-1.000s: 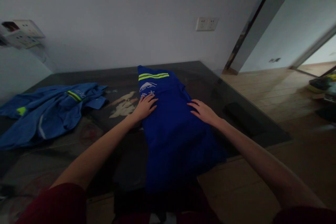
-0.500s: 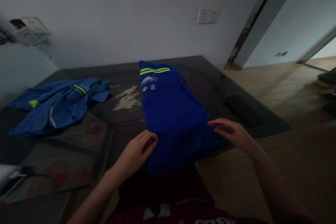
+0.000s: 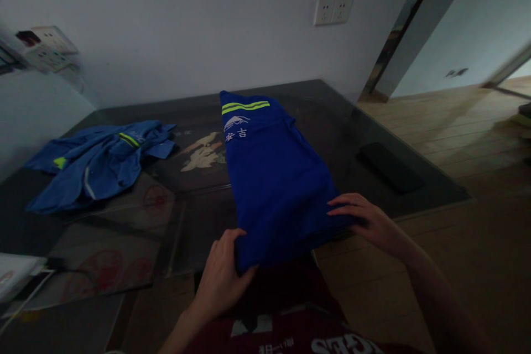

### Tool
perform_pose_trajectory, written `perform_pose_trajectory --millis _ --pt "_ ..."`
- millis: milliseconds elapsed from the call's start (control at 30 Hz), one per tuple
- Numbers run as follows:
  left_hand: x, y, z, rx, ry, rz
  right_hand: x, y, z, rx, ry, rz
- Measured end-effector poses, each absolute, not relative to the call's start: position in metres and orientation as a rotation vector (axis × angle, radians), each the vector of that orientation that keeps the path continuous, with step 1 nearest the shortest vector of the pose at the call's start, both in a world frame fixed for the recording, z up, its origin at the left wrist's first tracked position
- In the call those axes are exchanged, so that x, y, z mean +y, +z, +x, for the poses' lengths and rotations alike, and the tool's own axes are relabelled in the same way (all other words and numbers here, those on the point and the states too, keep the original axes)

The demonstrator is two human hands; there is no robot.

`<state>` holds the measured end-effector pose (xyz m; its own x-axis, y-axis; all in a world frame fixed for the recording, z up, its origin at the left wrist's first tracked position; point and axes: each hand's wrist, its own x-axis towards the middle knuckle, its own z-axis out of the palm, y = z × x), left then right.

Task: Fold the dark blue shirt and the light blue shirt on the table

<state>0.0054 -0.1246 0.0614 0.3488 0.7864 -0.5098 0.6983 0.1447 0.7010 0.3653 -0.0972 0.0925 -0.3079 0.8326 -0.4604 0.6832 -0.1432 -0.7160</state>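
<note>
A royal-blue work shirt (image 3: 277, 171) lies folded lengthwise on the dark table, its near end at the table edge by my body. Yellow-green reflective stripes and white lettering cross its far end. My left hand (image 3: 224, 268) grips the near left corner, fingertips on the upper face and thumb by the bottom edge. At the near right side, my right hand (image 3: 369, 221) lays its fingers over the cloth; its thumb is mostly hidden, seemingly beneath the edge.
A second, crumpled blue garment (image 3: 108, 163) lies on the table's left. A flat black object (image 3: 390, 167) rests near the right edge. At lower left are a white device (image 3: 19, 274) and a cable. A wall with sockets (image 3: 333, 11) stands behind the table (image 3: 327, 105).
My left hand has moved down to the near left corner and closed on it. My right hand has come down slightly and its fingers now rest over the right edge. The view has shifted slightly.
</note>
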Motion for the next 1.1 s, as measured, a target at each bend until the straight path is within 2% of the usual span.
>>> perform_pose_trajectory --millis 300,467,633,933,1100 --pt "-0.105 0.082 0.01 1.431 0.395 1.307 -0.072 0.11 0.362 -1.75 1.308 -1.767" --pt "-0.104 0.08 0.014 1.461 0.405 1.233 -0.072 0.112 0.364 -1.737 1.412 -1.778" --pt "-0.114 0.072 0.019 1.439 0.367 1.322 -0.084 0.102 0.368 -1.718 1.516 -1.817" --pt "-0.1 0.091 0.005 1.425 0.434 1.557 -0.044 0.127 0.373 -1.753 1.386 -1.81" --pt "-0.117 0.075 0.001 1.362 0.364 1.605 -0.048 0.125 0.384 -1.782 1.644 -1.724"
